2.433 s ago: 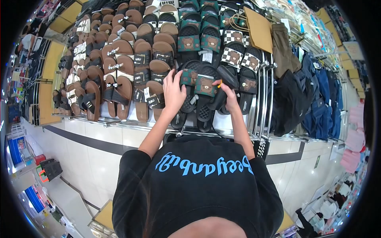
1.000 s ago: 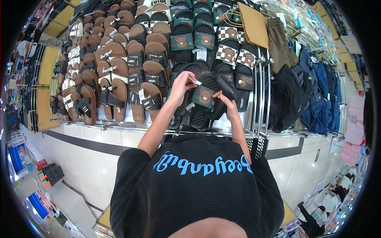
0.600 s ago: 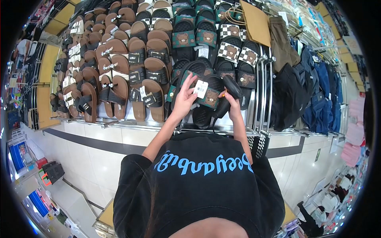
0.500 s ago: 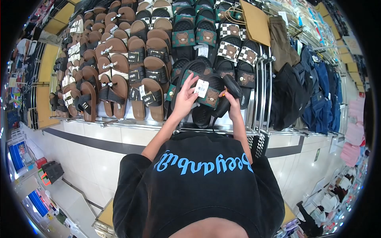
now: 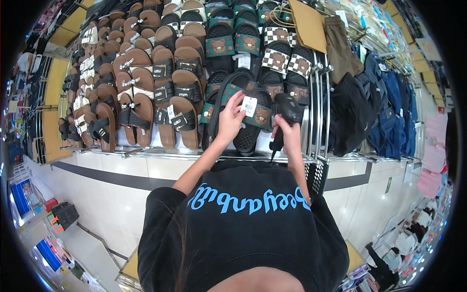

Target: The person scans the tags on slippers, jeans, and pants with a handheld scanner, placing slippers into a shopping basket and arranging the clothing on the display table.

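My left hand (image 5: 230, 119) has the edge of a white barcode tag (image 5: 249, 106) between its thumb and fingers. The tag is over a black slipper with a green checked strap and a brown bear (image 5: 262, 116). My right hand (image 5: 288, 133) grips the handle of a black barcode scanner (image 5: 288, 108), its cable hanging downward. The scanner's head is just right of the bear slipper, apart from the tag. More slippers with bear straps lie around and behind both hands.
Brown-soled sandals (image 5: 183, 122) fill the rack to the left. Chrome rails (image 5: 316, 117) edge the rack at right, beside hanging dark trousers (image 5: 351, 109). A brown paper bag (image 5: 309, 27) stands at the back right. Tiled floor (image 5: 131, 170) lies below.
My right hand has turned the scanner, so its head now shows broader and its handle points down. My left hand stays at the tag. The whole view has shifted slightly.
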`<state>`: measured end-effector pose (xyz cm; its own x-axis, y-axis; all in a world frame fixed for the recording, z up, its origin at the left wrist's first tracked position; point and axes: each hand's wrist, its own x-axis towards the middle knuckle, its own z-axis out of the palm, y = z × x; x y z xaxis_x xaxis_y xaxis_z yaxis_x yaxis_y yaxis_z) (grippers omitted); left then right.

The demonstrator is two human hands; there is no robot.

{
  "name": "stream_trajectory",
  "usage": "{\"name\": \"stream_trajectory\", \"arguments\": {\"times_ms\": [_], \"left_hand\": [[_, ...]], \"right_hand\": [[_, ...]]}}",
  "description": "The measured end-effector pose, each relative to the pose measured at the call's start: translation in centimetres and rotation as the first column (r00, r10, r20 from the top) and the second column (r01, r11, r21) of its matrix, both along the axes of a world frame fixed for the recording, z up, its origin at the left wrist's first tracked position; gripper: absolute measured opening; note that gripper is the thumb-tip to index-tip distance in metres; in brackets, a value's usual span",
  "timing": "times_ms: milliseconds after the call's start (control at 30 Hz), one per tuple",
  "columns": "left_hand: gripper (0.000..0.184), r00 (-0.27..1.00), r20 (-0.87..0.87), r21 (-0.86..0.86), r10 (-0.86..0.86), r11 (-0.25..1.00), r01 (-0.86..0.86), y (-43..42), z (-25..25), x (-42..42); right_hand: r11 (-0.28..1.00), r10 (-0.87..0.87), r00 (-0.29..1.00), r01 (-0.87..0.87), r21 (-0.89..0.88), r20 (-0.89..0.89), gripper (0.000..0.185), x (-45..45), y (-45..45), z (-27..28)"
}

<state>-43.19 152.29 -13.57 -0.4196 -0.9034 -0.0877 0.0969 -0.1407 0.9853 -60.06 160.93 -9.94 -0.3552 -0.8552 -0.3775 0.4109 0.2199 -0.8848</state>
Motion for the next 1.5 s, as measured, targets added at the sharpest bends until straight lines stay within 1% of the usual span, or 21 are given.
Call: {"name": "stream_trajectory", "arguments": {"times_ms": [67,167,200,300,333,433,467,567,600,700,733,833,900,1033,1133,1167,1233,1300,1400,1467,1500], "left_hand": [[0.064,0.997,-0.056,0.038,0.047,0.998,-0.045,0.1,-0.1,-0.1],[0.065,0.992,-0.102,0.066,0.077,0.995,-0.07,0.1,-0.1,-0.2],[0.065,0.991,-0.112,0.072,0.079,0.995,-0.071,0.2,0.0,-0.3],[0.064,0.991,-0.103,0.083,0.081,0.994,-0.072,0.5,0.2,-0.4],[0.063,0.993,-0.089,0.062,0.075,0.996,-0.07,0.5,0.0,-0.4],[0.06,0.997,-0.048,0.005,0.059,0.998,-0.059,0.5,0.0,-0.4],[0.059,0.998,-0.031,-0.008,0.056,0.998,-0.056,0.6,0.0,-0.4],[0.057,0.999,-0.022,-0.036,0.049,0.998,-0.05,0.6,-0.5,-0.4],[0.057,0.999,-0.026,-0.044,0.048,0.998,-0.049,0.6,-0.5,-0.3],[0.056,0.999,-0.021,-0.028,0.045,0.999,-0.046,0.7,-0.5,-0.3],[0.056,0.999,-0.023,-0.027,0.043,0.999,-0.044,0.7,-0.5,-0.2],[0.056,0.999,-0.041,-0.012,0.033,0.999,-0.034,0.8,-0.4,-0.2],[0.057,0.997,-0.07,0.014,0.023,1.0,-0.022,0.9,-0.3,-0.1],[0.057,0.999,-0.047,0.001,0.016,1.0,-0.016,0.6,-0.5,0.3],[0.055,0.998,-0.057,-0.009,0.007,1.0,-0.007,0.5,-0.6,0.3],[0.054,0.999,-0.052,-0.016,0.007,1.0,-0.008,0.5,-0.6,0.2],[0.052,0.998,-0.056,-0.026,0.005,1.0,-0.006,0.5,-0.9,0.1],[0.049,0.999,-0.041,-0.041,-0.006,0.999,0.004,0.4,-0.9,0.0],[0.047,0.997,0.068,-0.096,0.023,0.995,-0.016,0.6,-0.3,0.0],[0.046,1.0,0.025,-0.118,0.005,0.993,-0.002,0.7,-0.8,0.2],[0.045,1.0,0.002,-0.127,0.001,0.992,-0.001,0.9,-0.9,0.3]], "right_hand": [[0.982,0.179,0.984,-0.18,0.061,0.021,0.02,0.1,0.8,1.2],[0.938,0.313,0.937,-0.331,0.104,0.154,0.02,1.8,1.9,3.1],[0.903,0.384,0.912,-0.404,0.147,0.145,0.021,1.9,2.0,3.6],[0.918,0.36,0.929,-0.369,0.142,0.086,0.022,2.2,2.5,4.5],[0.916,0.356,0.93,-0.367,0.161,0.093,0.023,2.0,2.7,4.8],[0.868,0.412,0.91,-0.405,0.287,0.038,0.024,1.4,3.5,6.5],[0.862,0.42,0.907,-0.405,0.304,0.017,0.024,1.2,3.9,6.4],[0.882,0.4,0.916,-0.377,0.282,-0.025,0.024,0.6,5.0,6.8],[0.898,0.35,0.937,-0.333,0.288,-0.007,0.022,0.6,5.2,7.7],[0.935,0.281,0.96,-0.275,0.225,0.005,0.02,0.4,5.8,9.3],[0.937,0.276,0.961,-0.27,0.221,0.005,0.017,0.4,5.9,9.8],[0.938,0.302,0.953,-0.298,0.176,0.002,0.016,0.4,6.3,10.3],[0.931,0.326,0.945,-0.319,0.18,-0.013,0.016,0.3,6.6,10.5],[0.939,0.32,0.947,-0.316,0.135,-0.013,0.018,0.5,7.5,10.5],[0.946,0.256,0.964,-0.264,0.186,0.065,0.02,0.9,7.8,10.1],[0.941,0.22,0.972,-0.232,0.246,0.078,0.021,1.3,7.4,9.9],[0.947,0.221,0.974,-0.228,0.225,0.054,0.023,1.9,6.7,8.7],[0.951,0.194,0.98,-0.201,0.236,0.054,0.023,3.2,6.1,8.6],[0.951,0.143,0.985,-0.164,0.261,0.097,0.023,4.7,5.9,8.1],[0.961,0.086,0.988,-0.115,0.253,0.125,0.024,5.4,6.4,7.1],[0.967,0.032,0.993,-0.06,0.248,0.117,0.024,5.9,7.0,7.3]]}}
